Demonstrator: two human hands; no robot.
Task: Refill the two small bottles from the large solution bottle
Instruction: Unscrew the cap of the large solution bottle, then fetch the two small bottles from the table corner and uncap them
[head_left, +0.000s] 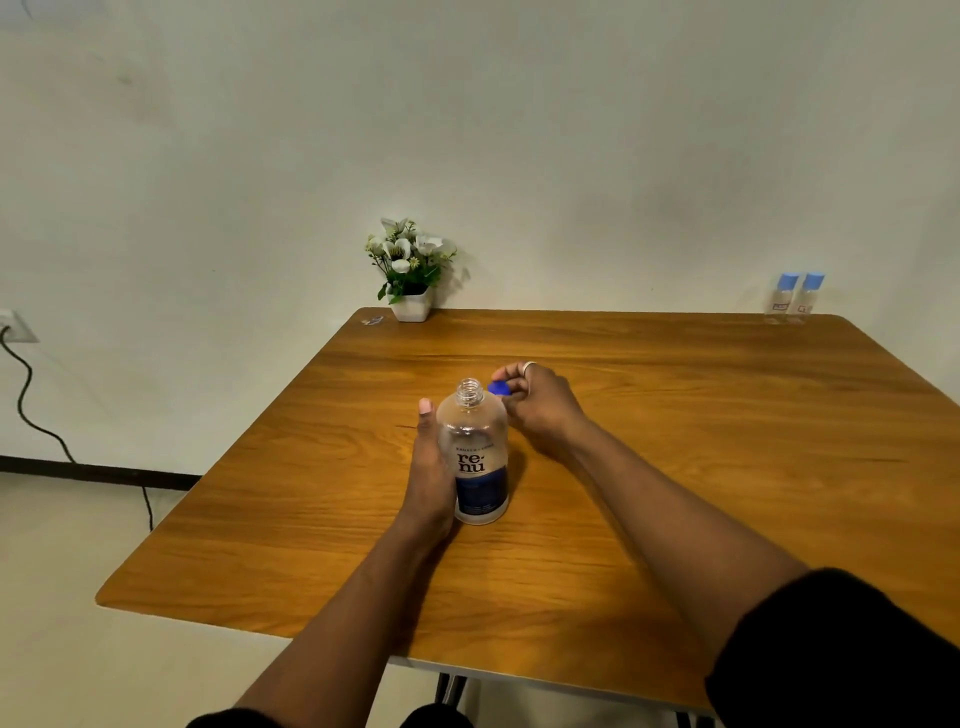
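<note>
The large clear solution bottle (475, 457) with a blue and white label stands upright mid-table, its neck uncapped. My left hand (428, 467) grips its left side, thumb pointing up. Just right of the neck, my right hand (540, 405) pinches the blue cap (500, 387) in curled fingers. Two small clear bottles (792, 301) with light blue caps stand side by side at the far right corner of the table, well away from both hands.
The wooden table (675, 467) reaches to a white wall. A white pot of artificial flowers (410, 270) sits at its far edge, with a small scrap (372, 320) beside it. A wall socket and black cable (21, 374) are at left.
</note>
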